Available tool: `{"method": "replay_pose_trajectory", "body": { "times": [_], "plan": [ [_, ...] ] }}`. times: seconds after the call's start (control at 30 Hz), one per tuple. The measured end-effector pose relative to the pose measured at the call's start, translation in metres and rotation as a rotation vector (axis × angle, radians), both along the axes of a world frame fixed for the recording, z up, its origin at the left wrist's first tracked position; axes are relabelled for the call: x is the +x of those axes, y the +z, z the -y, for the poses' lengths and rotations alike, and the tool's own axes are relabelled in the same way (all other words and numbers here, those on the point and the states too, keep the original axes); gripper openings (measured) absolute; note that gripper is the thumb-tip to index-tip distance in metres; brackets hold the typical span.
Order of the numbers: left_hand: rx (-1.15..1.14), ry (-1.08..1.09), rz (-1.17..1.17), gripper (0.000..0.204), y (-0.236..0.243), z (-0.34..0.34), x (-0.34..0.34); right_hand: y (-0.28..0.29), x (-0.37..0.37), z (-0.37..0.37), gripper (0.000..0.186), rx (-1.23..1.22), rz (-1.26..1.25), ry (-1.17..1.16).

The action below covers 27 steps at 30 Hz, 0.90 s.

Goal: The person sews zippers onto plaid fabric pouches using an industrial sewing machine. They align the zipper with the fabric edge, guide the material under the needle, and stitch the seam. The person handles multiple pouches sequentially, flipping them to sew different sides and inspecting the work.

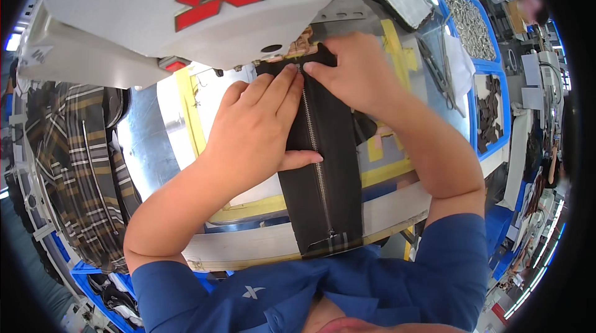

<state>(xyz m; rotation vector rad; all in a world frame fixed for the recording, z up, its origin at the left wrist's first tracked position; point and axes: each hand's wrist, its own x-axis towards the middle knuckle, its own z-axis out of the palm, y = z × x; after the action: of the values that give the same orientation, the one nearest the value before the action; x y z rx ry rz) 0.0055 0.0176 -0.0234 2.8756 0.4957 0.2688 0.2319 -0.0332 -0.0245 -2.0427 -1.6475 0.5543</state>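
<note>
Your left hand point(251, 125) lies spread on the black fabric piece point(343, 177), fingers together near the metal zipper point(321, 190), thumb stretched out to touch its teeth, nothing clasped! Up at the far end, your right hand point(360, 75) has thumb and fingers parted around the fabric's dark edge; you can't tell from here whether it's gripping. That piece runs from beneath the pale machine head point(143, 22) to the counter's point(248, 247) near edge. Scissors point(442, 75) sit off to your right, plaid fabric point(74, 171) to your left.
</note>
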Motion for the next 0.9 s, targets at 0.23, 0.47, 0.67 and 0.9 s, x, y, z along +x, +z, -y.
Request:
{"method": "replay_pose_trajectory", "body": {
  "times": [0.23,0.47,0.67,0.9],
  "plan": [
    [-0.036,-0.028,-0.013,0.11,0.004,-0.007,0.005,0.011,-0.001,-0.001,0.039,-0.097,0.026,-0.065],
    [-0.013,-0.029,-0.008,0.109,0.004,-0.009,0.006,0.018,-0.005,0.006,0.033,-0.037,-0.014,-0.139],
    [-0.046,-0.03,-0.008,0.11,0.002,-0.009,0.006,0.005,-0.004,0.033,0.032,0.361,0.196,0.434],
    [-0.043,-0.026,-0.013,0.111,0.002,-0.009,0.006,0.004,-0.013,0.037,0.037,0.27,0.212,0.43]
  ]
}}
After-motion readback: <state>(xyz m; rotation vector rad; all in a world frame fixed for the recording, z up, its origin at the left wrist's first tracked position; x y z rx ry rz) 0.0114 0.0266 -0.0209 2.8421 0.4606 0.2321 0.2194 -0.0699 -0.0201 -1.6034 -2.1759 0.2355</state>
